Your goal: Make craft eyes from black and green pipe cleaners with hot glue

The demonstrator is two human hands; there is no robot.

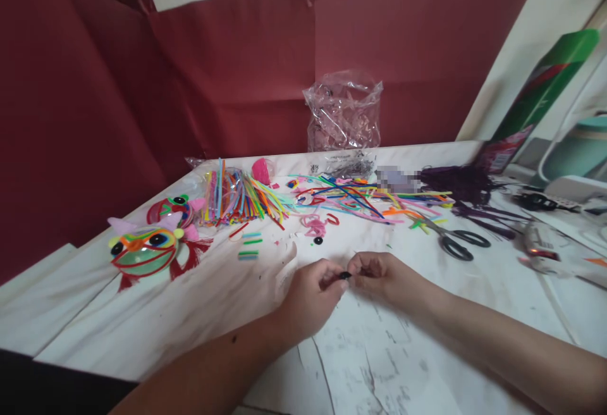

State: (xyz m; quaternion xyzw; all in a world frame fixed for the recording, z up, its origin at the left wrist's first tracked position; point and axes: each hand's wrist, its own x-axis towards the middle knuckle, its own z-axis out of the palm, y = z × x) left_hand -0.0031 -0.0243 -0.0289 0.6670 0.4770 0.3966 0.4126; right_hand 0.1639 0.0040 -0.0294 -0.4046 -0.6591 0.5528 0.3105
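Note:
Near the middle of the table my left hand (313, 295) pinches a small black piece (345, 275) between thumb and fingers. It may be a round craft eye, but its shape is mostly covered. Right against it, my right hand (379, 272) has its thumb and fingertips closed at the piece's other side. Just beyond my hands lies a black round eye (318, 241), with a bundle of pink yarn (313, 225) behind it. Short cut pipe cleaner pieces (250, 244) lie to the left of them.
Two colourful masks (142, 252) with red tassels lie at left. Bundled pipe cleaners (232, 197), a clear plastic bag (344, 114) and dark purple tassels (462, 181) line the back. Black-handled scissors (458, 244) and a glue gun (540, 247) lie at right.

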